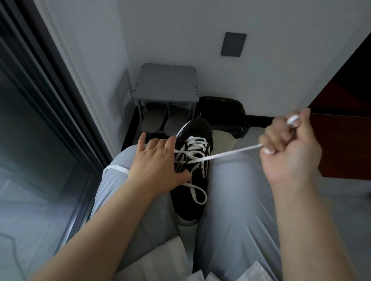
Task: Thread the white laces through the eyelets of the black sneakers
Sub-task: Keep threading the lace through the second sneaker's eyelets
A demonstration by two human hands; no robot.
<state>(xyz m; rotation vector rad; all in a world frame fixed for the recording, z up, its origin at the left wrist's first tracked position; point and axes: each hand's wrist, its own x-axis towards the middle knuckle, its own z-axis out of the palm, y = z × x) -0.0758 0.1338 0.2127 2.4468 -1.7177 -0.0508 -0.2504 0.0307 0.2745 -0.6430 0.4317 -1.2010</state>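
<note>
Tightening seems in hand: the white lace (229,152) is gripped taut by the curled right hand (292,151), and the black sneaker (187,205) is pressed between the knees by the spread left hand (157,160); the next eyelet must be found.

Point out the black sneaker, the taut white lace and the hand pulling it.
black sneaker (188,207): head view, dark upper near the heel.
white lace (229,153): head view, taut stretch between sneaker and hand.
right hand (292,151): head view, middle of the fist that grips the lace.

Dim, flat indoor light, soft shadows; right hand (293,144) motion-blurred, wide-angle bending at edges, glass door (18,119) hazy w/ reflection.
</note>
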